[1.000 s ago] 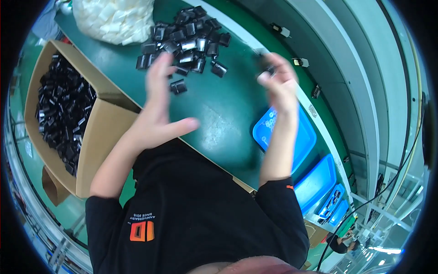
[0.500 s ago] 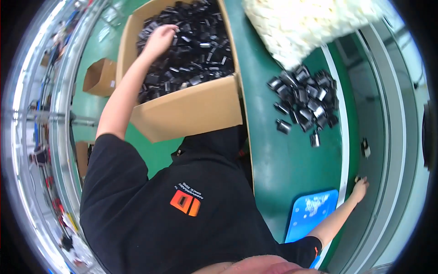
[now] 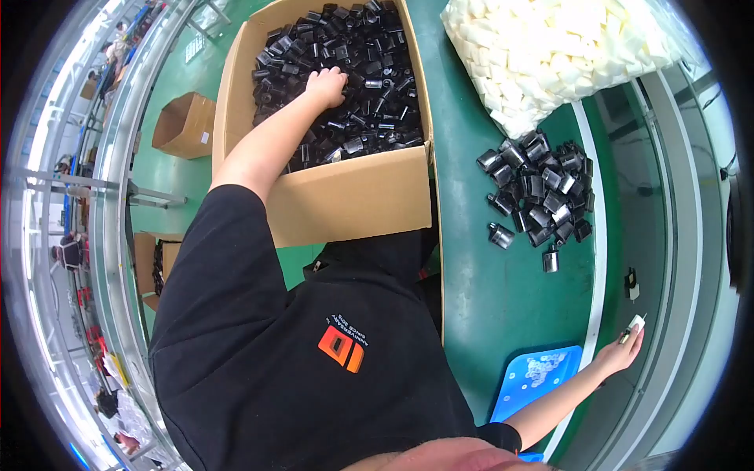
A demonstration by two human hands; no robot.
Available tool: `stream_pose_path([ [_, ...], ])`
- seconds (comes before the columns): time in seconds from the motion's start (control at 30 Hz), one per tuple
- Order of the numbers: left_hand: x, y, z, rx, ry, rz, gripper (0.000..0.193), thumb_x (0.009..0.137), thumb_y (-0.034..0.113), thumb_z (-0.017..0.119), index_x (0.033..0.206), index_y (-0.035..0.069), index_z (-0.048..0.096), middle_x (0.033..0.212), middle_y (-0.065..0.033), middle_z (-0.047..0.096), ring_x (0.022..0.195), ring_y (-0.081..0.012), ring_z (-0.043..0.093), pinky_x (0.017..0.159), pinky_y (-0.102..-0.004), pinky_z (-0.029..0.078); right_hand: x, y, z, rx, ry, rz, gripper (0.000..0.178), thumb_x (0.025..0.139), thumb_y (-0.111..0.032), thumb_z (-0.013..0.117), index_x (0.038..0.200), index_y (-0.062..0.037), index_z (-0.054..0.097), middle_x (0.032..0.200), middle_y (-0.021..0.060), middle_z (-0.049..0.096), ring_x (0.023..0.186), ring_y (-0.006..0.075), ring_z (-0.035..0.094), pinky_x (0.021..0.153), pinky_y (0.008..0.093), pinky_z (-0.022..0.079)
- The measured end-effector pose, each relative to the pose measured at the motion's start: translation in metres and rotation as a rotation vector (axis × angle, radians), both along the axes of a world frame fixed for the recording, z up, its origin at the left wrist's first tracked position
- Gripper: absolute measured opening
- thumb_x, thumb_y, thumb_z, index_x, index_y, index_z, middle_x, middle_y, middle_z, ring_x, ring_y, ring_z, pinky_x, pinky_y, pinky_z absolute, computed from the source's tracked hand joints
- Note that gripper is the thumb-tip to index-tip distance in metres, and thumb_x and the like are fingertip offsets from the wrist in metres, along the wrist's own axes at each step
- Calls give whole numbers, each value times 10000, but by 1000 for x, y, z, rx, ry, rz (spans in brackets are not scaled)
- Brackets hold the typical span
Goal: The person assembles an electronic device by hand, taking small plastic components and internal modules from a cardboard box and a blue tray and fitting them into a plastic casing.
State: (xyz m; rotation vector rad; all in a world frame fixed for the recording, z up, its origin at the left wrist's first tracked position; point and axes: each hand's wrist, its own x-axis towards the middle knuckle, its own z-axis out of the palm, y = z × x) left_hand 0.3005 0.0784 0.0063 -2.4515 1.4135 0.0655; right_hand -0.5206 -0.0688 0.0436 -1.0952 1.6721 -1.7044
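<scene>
My left hand [image 3: 327, 86] reaches into a large cardboard box [image 3: 353, 200] filled with small glossy black plastic parts [image 3: 377, 59]. Its fingers curl down onto the pile, and whatever they grip is hidden. At the far right, my right hand [image 3: 622, 353] holds a small white and dark part [image 3: 635, 324], with a thin tip sticking out, above the grey strip. A similar small black and white piece [image 3: 631, 284] lies on that strip, a little beyond my right hand. A loose heap of black plastic parts [image 3: 538, 188] is on the green bench.
A clear bag of white pieces [image 3: 550, 59] lies at the back of the green bench [image 3: 479, 298]. Near my right forearm is a blue tray [image 3: 514, 400] with small clear bits. Smaller cardboard boxes [image 3: 184, 125] stand left on the floor; metal racks [image 3: 110, 184] line the left.
My left hand has moved right and down onto the black parts in the box. My right hand has lifted and turned, bringing the small white and dark part into clear sight.
</scene>
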Motion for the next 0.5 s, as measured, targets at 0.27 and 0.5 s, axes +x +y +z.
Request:
stream_pose_path([
  [0.27,15,19,8,-428,356,-194,411,857,245,739,1195,58,597,1132,-86,641,1068,-306,625,913,-386,507,113,96,32,-98,-648,453,388,988,-110,587,1350,-1,500,1186,150,589,886,216,602,780,293,540],
  [0.5,-119,33,133,-855,2110,255,409,1016,216,545,1372,28,466,1101,-129,587,964,-248,648,831,-327,586,191,132,26,-126,-792,710,462,898,-42,633,1342,-8,510,1154,162,615,865,226,623,757,324,550],
])
